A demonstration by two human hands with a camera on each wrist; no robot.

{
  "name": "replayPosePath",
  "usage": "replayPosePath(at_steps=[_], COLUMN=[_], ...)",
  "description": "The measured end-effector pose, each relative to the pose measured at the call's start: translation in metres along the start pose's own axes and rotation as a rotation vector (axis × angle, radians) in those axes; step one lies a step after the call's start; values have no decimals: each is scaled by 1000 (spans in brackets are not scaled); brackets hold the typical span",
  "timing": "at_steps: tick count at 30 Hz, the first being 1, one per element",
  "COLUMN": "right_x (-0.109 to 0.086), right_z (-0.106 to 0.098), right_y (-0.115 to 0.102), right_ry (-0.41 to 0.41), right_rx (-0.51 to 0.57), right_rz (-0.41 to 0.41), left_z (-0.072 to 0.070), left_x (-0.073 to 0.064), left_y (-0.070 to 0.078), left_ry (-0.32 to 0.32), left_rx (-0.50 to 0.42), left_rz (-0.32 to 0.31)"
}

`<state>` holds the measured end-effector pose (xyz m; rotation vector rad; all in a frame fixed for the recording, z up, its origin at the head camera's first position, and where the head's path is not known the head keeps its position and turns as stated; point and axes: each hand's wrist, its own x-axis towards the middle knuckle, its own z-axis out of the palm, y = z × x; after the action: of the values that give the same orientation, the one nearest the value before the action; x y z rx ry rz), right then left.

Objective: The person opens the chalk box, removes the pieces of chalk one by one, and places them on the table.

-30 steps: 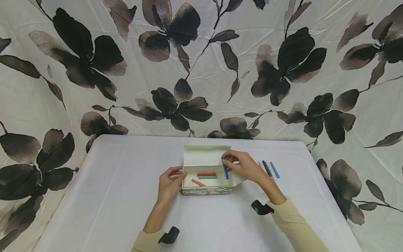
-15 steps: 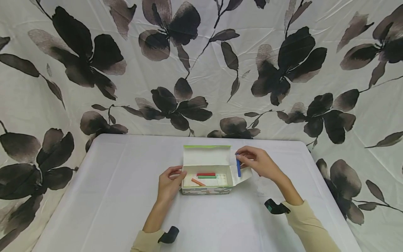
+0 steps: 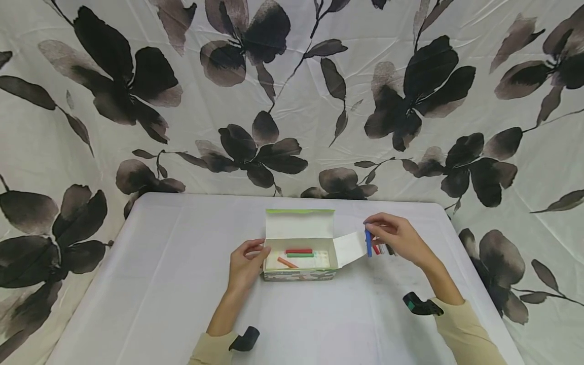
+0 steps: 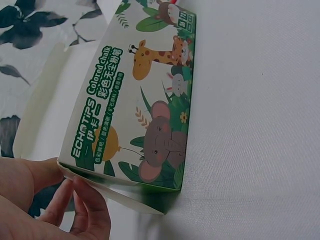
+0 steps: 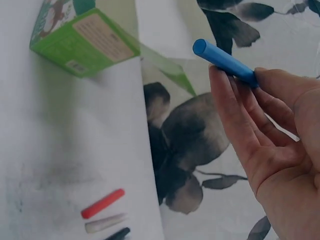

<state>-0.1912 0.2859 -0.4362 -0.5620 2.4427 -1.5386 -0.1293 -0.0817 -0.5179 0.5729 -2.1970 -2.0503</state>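
Note:
An open chalk box [image 3: 298, 276] stands on the table, labelled "Colored chalk" on the front of the box [image 4: 145, 100] in the left wrist view. The left hand [image 3: 245, 267] holds its left end, thumb and fingers at the end flap in the close view of that hand [image 4: 60, 200]. Inside lie a red chalk [image 3: 299, 251], a green chalk [image 3: 300, 255] and an orange chalk [image 3: 287, 263]. Right of the box, the right hand [image 3: 401, 241] pinches a blue chalk stick [image 3: 368, 243] between thumb and fingers, above the table. The right wrist view shows the blue stick [image 5: 225, 61] clearly.
Under the right hand lie a red chalk [image 5: 103, 203], a white chalk [image 5: 104, 223] and a black one [image 5: 119, 234], side by side. The box's right flap [image 3: 351, 249] sticks out, and its lid [image 3: 299, 224] is raised behind. A floral cloth [image 3: 292, 101] hangs behind the table [image 3: 159, 279].
The right hand has carried the blue chalk stick rightward from over the box, past the right flap, to beside the row of chalks. The left hand has stayed on the box.

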Motion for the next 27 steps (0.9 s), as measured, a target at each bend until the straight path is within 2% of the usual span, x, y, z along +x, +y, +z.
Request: replayPosePath(at_steps=[11, 19, 27], right_x=[-23, -33, -40], right_z=[-10, -6, 0], right_y=[33, 64, 85], right_ry=[33, 32, 35], right_rx=[20, 58, 23], right_rz=[87, 109, 179], left_z=[0, 0, 0], left_x=[0, 0, 0], left_y=[0, 0, -1], left_ry=[-11, -7, -18], left_rx=[-3, -2, 6], left_rz=[-9, -11, -10])
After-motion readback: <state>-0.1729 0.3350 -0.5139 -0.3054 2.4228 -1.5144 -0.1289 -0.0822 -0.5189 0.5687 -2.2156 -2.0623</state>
